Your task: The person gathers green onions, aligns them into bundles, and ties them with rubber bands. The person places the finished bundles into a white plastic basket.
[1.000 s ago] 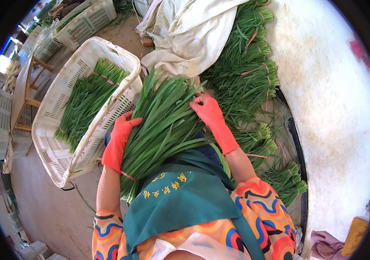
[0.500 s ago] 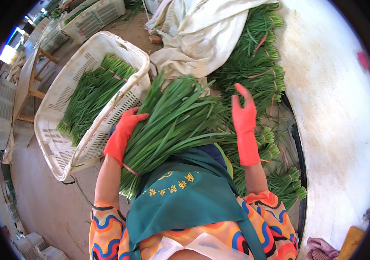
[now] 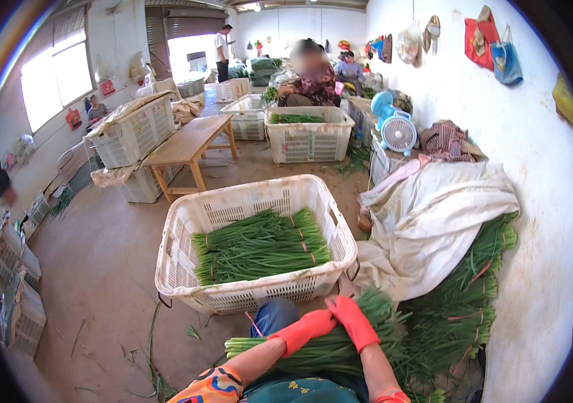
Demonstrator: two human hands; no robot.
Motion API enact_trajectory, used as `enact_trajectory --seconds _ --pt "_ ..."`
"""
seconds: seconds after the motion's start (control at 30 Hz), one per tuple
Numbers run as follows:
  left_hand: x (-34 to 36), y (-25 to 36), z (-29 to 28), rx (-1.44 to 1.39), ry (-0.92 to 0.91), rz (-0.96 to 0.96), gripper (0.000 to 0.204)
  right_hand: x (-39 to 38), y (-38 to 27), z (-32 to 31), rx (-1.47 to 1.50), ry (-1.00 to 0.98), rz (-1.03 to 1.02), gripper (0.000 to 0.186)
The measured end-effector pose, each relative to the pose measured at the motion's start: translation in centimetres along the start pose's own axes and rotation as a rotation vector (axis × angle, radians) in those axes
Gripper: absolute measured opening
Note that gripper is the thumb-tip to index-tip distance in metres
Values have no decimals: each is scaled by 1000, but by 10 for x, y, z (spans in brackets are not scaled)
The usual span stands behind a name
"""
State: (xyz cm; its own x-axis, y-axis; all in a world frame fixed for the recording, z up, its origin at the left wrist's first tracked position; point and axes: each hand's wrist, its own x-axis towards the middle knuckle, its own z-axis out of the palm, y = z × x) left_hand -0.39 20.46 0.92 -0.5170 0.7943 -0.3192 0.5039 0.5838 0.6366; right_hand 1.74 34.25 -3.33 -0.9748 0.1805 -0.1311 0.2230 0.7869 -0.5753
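Observation:
A thick bunch of long green chive stalks (image 3: pixel 320 349) lies across my lap. My left hand (image 3: pixel 303 330), in an orange rubber glove, rests on top of the stalks near their cut ends. Just to its right, my right hand (image 3: pixel 352 322), also gloved in orange, presses on the same bunch. Both palms lie flat on the greens rather than wrapped around them. In front of my knees stands a white plastic crate (image 3: pixel 186 248) holding tied green bundles (image 3: pixel 259 245).
A pile of loose greens (image 3: pixel 468 302) lies along the white wall on my right, partly under a cream cloth (image 3: pixel 434 221). Ahead are a wooden bench (image 3: pixel 189 144), more white crates (image 3: pixel 310 134), a small fan (image 3: pixel 397 131) and seated people working.
The view has swung up from my lap to the room. My right hand came in from the right side of the bunch and now lies beside my left hand.

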Motion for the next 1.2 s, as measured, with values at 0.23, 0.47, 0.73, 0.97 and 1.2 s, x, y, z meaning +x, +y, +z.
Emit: enact_trajectory --seconds 0.23,0.47,0.73,0.97,1.2 --pt "0 0 0 -23 -40 -39 43 -4 -1 -4 0 -17 22 41" --pt "-2 5 -4 -39 -40 -27 41 -3 8 1 36 4 24 43" --pt "2 -2 1 -17 -4 7 41 0 11 1 9 -51 -4 41" --pt "7 -8 7 17 -21 12 42 -4 7 -1 18 -37 -11 41" --pt "7 -6 6 30 -30 -8 42 -3 6 -1 11 -59 -4 41"
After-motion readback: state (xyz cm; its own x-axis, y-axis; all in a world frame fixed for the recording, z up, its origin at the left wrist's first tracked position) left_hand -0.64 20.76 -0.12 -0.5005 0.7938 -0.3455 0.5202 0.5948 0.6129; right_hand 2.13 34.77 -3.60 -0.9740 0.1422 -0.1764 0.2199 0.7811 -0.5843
